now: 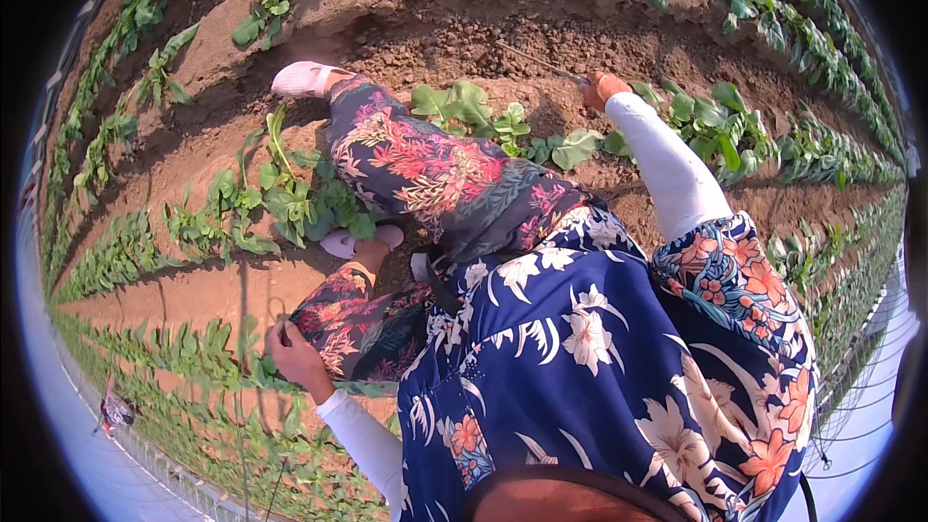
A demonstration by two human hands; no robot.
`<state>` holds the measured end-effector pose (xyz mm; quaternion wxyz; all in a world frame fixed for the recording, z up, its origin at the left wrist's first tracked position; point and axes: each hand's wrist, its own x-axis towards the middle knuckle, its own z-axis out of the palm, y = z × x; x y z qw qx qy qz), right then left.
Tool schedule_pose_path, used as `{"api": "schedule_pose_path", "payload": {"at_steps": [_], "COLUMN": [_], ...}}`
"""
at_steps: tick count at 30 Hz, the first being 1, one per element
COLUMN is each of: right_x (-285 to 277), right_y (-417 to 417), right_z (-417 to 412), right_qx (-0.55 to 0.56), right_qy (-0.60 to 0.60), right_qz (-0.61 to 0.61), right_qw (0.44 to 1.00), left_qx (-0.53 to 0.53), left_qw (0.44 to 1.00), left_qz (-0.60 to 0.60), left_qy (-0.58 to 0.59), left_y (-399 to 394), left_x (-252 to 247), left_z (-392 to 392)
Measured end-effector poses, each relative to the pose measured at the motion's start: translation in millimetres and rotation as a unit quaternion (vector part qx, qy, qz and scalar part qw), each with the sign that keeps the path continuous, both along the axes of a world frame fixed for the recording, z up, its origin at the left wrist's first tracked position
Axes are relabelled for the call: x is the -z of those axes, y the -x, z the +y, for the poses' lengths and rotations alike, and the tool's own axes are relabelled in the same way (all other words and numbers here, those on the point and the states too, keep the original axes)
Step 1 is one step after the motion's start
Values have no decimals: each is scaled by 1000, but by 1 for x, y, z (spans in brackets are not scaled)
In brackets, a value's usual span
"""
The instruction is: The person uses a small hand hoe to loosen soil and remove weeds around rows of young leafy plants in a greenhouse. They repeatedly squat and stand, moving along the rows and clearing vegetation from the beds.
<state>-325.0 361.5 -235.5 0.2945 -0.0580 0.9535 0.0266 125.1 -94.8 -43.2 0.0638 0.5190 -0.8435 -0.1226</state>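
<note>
At upper right, my right hand is closed around the end of a thin stick-like tool, which extends left over crumbly soil. Leafy green plants grow just below and right of this hand. My left hand, at lower left, has curled fingers against the edge of the floral trousers; whether it grips the cloth or anything else is unclear. Between the two hands, my legs in dark floral trousers straddle a row of leafy plants.
A pale pink shoe stands in the furrow, and another shoe is beside the plants. More crop rows run along both sides. Thin upright strings or wires show at lower left. A distant person is at far left.
</note>
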Motion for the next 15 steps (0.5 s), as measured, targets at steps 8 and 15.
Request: {"api": "schedule_pose_path", "payload": {"at_steps": [8,15], "right_x": [-53,-30], "right_y": [-10,-13], "right_z": [96,98], "right_qx": [43,157], "right_qy": [-103,-78], "right_qz": [74,94], "right_qw": [991,980], "left_qx": [19,4], "left_qw": [999,1000], "left_qz": [27,19], "left_qy": [-1,0], "left_y": [-5,0], "left_x": [2,-5], "left_z": [-2,3]}}
